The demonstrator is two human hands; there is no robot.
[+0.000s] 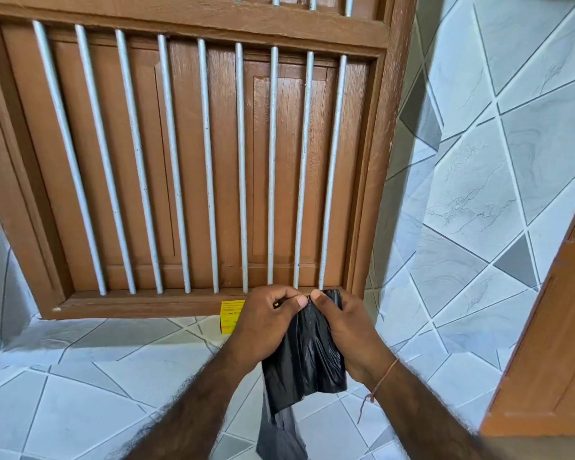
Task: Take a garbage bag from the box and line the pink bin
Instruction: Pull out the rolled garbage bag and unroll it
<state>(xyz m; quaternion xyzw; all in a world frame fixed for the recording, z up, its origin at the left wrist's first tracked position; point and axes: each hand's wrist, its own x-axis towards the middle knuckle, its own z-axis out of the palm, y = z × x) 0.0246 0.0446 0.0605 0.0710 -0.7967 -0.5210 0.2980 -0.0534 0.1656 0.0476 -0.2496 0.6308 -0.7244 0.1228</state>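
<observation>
both hands low centre: left hand (266,322) and right hand (341,330) pinch bag (304,360) at perforation, thumbs close, likely to tear it free; box (231,315) behind.

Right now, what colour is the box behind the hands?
Yellow box, mostly hidden by the left hand; head view.

Both forearms reach forward, the left hand (263,322) and right hand (349,333) pinched thumb-to-thumb, fingers curled.
</observation>
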